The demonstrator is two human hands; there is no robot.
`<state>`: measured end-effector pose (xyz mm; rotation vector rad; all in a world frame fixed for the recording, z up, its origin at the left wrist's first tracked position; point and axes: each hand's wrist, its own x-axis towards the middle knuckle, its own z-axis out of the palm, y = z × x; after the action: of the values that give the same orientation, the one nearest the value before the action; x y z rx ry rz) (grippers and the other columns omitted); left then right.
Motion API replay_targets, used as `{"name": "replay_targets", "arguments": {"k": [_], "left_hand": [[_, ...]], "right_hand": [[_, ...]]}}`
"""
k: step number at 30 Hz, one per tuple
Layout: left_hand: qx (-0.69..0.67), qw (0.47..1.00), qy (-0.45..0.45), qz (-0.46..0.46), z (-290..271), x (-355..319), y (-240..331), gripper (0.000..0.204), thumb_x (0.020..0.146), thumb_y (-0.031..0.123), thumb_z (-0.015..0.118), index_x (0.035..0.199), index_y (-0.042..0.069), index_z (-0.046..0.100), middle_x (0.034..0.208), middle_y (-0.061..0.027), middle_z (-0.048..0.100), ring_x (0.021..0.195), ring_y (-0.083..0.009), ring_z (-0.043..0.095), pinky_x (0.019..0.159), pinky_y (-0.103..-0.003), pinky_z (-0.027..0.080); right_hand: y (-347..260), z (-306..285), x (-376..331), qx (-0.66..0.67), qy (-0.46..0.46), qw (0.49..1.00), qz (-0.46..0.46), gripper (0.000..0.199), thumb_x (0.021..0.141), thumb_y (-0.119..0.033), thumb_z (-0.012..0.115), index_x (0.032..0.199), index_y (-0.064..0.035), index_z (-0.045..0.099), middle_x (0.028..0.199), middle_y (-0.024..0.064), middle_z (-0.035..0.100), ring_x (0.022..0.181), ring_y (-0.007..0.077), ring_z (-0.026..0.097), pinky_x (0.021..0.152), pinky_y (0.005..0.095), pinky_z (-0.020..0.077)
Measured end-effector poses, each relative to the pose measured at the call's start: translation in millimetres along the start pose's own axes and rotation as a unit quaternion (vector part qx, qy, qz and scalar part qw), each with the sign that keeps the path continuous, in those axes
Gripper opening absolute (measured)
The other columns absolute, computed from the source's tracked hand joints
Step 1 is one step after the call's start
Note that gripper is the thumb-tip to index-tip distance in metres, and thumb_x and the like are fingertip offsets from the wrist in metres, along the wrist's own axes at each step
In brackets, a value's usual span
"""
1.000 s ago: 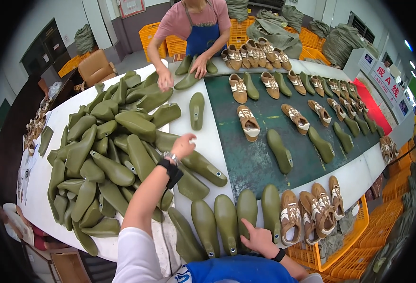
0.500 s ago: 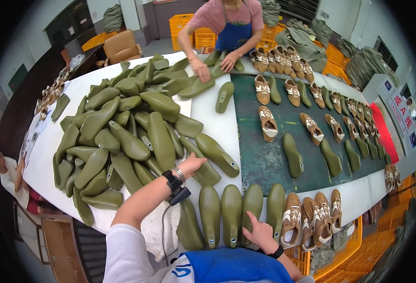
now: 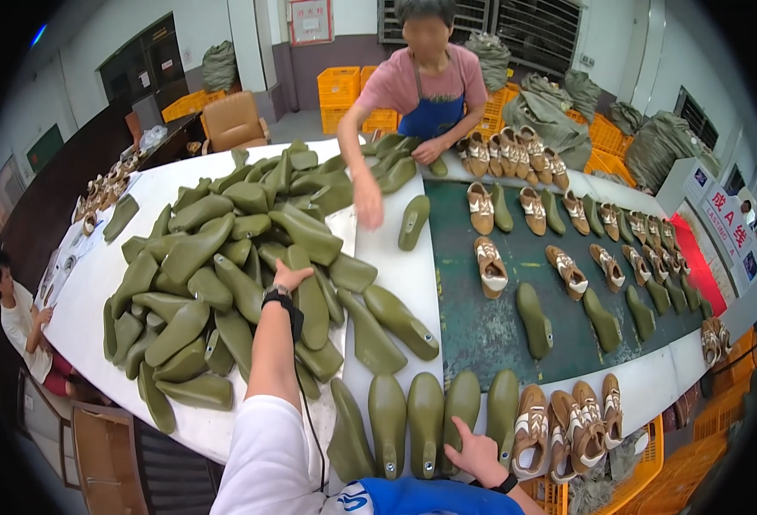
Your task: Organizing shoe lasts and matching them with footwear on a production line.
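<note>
Many olive-green shoe lasts lie heaped in a pile point(image 3: 181, 249) on the left of the white table. My left hand point(image 3: 294, 276), fingers spread, touches the lasts at the pile's right side; no firm grasp shows. At the near edge, several lasts stand side by side in a row. My right hand point(image 3: 480, 455) rests against one shoe last point(image 3: 461, 408) in that row, index finger and thumb stretched apart and the other fingers partly hidden. Two loose lasts, one of them a long last point(image 3: 401, 322), lie between the pile and the row.
A dark green conveyor belt point(image 3: 503, 330) carries brown-and-white shoes and lasts in rows. More shoes point(image 3: 586, 416) stand beside my right hand. Across the table, a co-worker point(image 3: 430, 94) reaches over the lasts. A cord point(image 3: 310, 421) runs beside my left arm. Orange crates point(image 3: 340, 86) stand behind.
My left hand has moved leftward and away from me, from the loose lasts onto the pile. My right hand stays at its last. The co-worker's arm has swung toward the table's middle.
</note>
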<state>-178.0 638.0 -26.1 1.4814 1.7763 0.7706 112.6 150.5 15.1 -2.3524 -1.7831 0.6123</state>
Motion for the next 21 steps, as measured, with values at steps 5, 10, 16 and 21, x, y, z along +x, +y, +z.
{"name": "replay_targets", "arguments": {"k": [5, 10, 16, 21], "left_hand": [[-0.099, 0.991, -0.026, 0.083, -8, -43, 51, 0.108, 0.054, 0.03, 0.082, 0.138, 0.004, 0.02, 0.119, -0.0209, 0.052, 0.107, -0.028, 0.054, 0.094, -0.034, 0.042], [0.028, 0.926, -0.014, 0.376, -56, -165, 130, 0.086, 0.055, 0.018, 0.078, 0.129, 0.008, 0.035, 0.118, -0.0196, 0.042, 0.108, -0.0327, 0.048, 0.091, -0.037, 0.042], [0.114, 0.81, -0.042, 0.574, -54, -252, 105, 0.053, 0.053, 0.004, 0.07, 0.103, 0.007, 0.052, 0.121, -0.0237, 0.04, 0.107, -0.0425, 0.046, 0.088, -0.042, 0.043], [0.207, 0.7, -0.056, 0.681, -33, -270, 59, 0.036, 0.063, 0.006, 0.064, 0.098, 0.012, 0.055, 0.119, -0.0237, 0.043, 0.111, -0.0413, 0.047, 0.09, -0.044, 0.043]], "right_hand": [[3, 4, -2, 0.014, 0.02, 1.0, 0.005, 0.062, 0.073, -0.039, 0.062, 0.129, -0.0192, 0.043, 0.061, 0.0148, 0.06, 0.059, 0.0338, 0.061, 0.054, 0.0446, 0.049], [3, 4, 0, 0.025, 0.043, 0.999, -0.004, 0.062, 0.072, -0.035, 0.062, 0.128, -0.0161, 0.042, 0.058, 0.0161, 0.059, 0.057, 0.0364, 0.059, 0.055, 0.0459, 0.0475], [2, 7, 3, 0.023, 0.042, 0.999, 0.003, 0.061, 0.073, -0.036, 0.062, 0.128, -0.0162, 0.042, 0.06, 0.0161, 0.059, 0.059, 0.0366, 0.06, 0.057, 0.046, 0.0481], [-1, 6, 0, 0.023, 0.048, 0.999, -0.003, 0.06, 0.074, -0.034, 0.062, 0.128, -0.0162, 0.042, 0.06, 0.0161, 0.06, 0.06, 0.0365, 0.06, 0.058, 0.0457, 0.0485]]}}
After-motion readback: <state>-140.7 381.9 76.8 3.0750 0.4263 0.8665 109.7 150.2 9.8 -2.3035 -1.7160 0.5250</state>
